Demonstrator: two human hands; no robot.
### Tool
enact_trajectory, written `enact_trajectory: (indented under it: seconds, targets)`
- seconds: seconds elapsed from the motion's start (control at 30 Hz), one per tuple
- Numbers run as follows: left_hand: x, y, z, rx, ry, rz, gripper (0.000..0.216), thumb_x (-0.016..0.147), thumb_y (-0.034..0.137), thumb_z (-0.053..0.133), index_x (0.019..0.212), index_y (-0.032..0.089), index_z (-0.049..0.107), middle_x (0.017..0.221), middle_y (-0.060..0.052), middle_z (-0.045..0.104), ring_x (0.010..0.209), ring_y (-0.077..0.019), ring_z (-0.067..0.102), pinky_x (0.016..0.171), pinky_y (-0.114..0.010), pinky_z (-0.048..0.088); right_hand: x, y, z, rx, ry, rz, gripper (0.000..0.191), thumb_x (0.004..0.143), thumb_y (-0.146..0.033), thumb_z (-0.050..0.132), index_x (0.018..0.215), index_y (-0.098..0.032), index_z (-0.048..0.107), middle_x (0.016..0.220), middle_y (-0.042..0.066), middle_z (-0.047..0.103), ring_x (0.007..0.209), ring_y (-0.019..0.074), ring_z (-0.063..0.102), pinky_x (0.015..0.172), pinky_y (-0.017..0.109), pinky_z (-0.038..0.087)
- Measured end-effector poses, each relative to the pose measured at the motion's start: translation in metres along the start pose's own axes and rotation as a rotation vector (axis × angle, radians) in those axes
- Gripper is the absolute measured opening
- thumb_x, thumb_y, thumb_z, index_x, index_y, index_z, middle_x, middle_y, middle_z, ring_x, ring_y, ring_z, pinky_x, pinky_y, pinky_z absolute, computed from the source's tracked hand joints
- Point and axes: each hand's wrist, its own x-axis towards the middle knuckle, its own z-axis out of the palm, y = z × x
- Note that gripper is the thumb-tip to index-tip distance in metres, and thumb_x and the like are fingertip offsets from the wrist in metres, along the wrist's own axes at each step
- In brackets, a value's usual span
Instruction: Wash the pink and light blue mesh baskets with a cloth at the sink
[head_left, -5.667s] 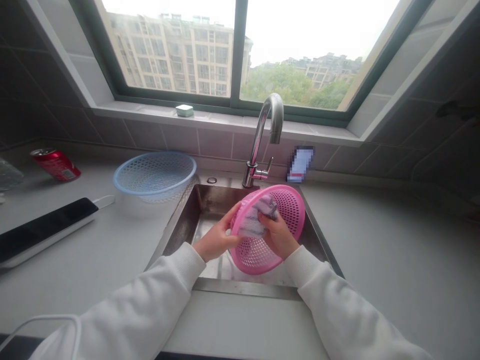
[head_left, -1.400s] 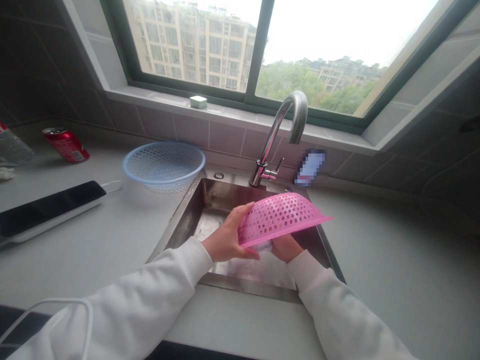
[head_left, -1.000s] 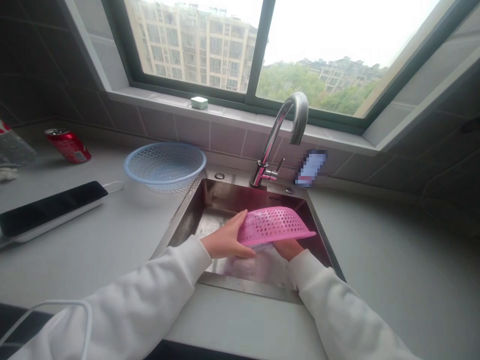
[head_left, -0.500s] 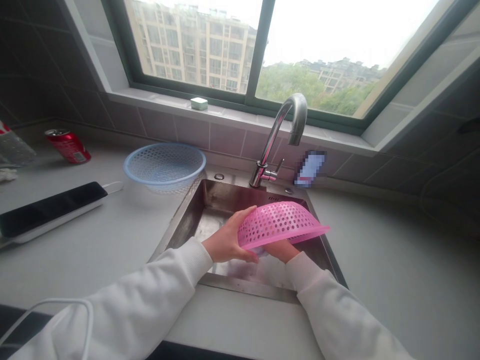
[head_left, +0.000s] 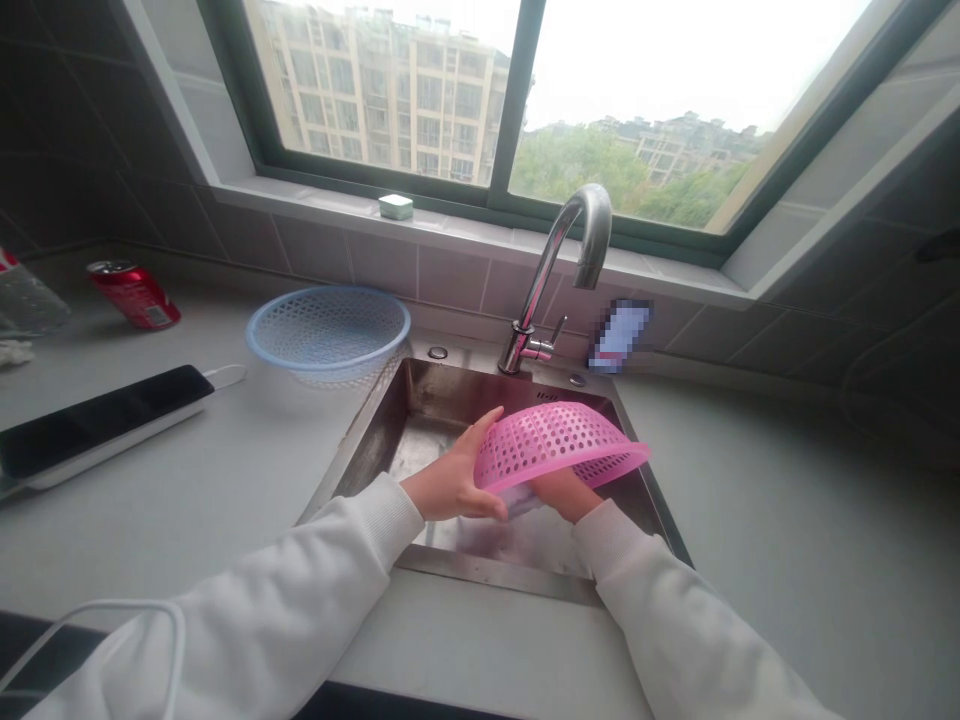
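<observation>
Pink basket [head_left: 551,440] tipped mouth-down above the sink [head_left: 487,570], gripped by the left hand

The left hand [head_left: 450,482] pinches the basket at its left end: the thumb sits below the rim, stretched apart from the fingers, which lie up along the outside of the holed wall. The right hand [head_left: 562,492] reaches in under the near rim; its fingers are hidden, so how tightly they are curled, I cannot tell. A pale cloth [head_left: 517,497] shows just beside it, beneath the rim.

Both forearms, in white sleeves [head_left: 375,520], come up from the lower corners and slant inward, meeting at the basket. The basket leans, its right end higher than its left, with a strip of the inside showing on the right. The faucet [head_left: 559,260] stands behind it, and a blue basket [head_left: 330,335] sits on the desk [head_left: 810,500] to the left.
</observation>
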Motion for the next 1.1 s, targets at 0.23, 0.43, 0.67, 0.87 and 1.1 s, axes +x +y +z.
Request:
enact_trajectory:
  seconds: [0.23,0.43,0.67,0.87,1.1]
  targets:
    - [-0.003,0.004,-0.01,0.135,-0.125,-0.154,0.147,0.057,0.038,0.094,0.165,0.025,-0.005,0.169,-0.022,0.021,0.154,-0.0432,0.029,0.123,-0.064,0.027,-0.012,-0.008,-0.005,0.456,0.105,0.203,0.043,0.068,-0.04,0.083,0.106,-0.023,0.07,0.101,0.006,0.079,0.095,0.031,0.075,0.094,0.052,0.059]
    - [-0.006,0.004,-0.001,-0.014,-0.032,-0.006,0.14,0.061,0.027,0.09,0.164,0.032,-0.004,0.17,-0.018,0.019,0.151,-0.0417,0.034,0.119,-0.06,0.038,-0.011,-0.012,0.007,0.431,-0.007,0.204,0.045,0.068,-0.034,0.084,0.109,-0.023,0.07,0.105,0.006,0.079,0.097,0.0293,0.074,0.094,0.049,0.058]
    - [-0.004,0.005,-0.003,-0.294,0.029,-0.021,0.135,0.063,0.027,0.091,0.164,0.035,0.002,0.168,-0.018,0.025,0.148,-0.0443,0.037,0.108,-0.057,0.05,-0.009,-0.002,-0.001,-0.269,-0.103,0.014,0.032,0.073,-0.014,0.068,0.104,-0.022,0.073,0.105,0.006,0.077,0.102,0.0283,0.07,0.094,0.046,0.056]
    - [-0.005,0.006,-0.005,-0.39,0.096,0.005,0.138,0.062,0.032,0.094,0.164,0.037,0.002,0.167,-0.018,0.027,0.15,-0.0461,0.032,0.107,-0.06,0.049,0.005,0.011,-0.032,-0.714,0.237,-0.031,0.04,0.072,-0.007,0.058,0.107,-0.022,0.071,0.108,0.008,0.073,0.101,0.0283,0.068,0.096,0.047,0.053]
    - [-0.004,0.003,0.0,-0.39,-0.054,-0.019,0.138,0.06,0.034,0.096,0.164,0.036,0.005,0.17,-0.017,0.021,0.152,-0.0457,0.03,0.116,-0.063,0.038,0.005,-0.004,-0.039,-0.639,0.602,-0.406,0.031,0.079,-0.018,0.056,0.109,-0.021,0.063,0.109,0.011,0.066,0.106,0.0301,0.062,0.096,0.05,0.052]
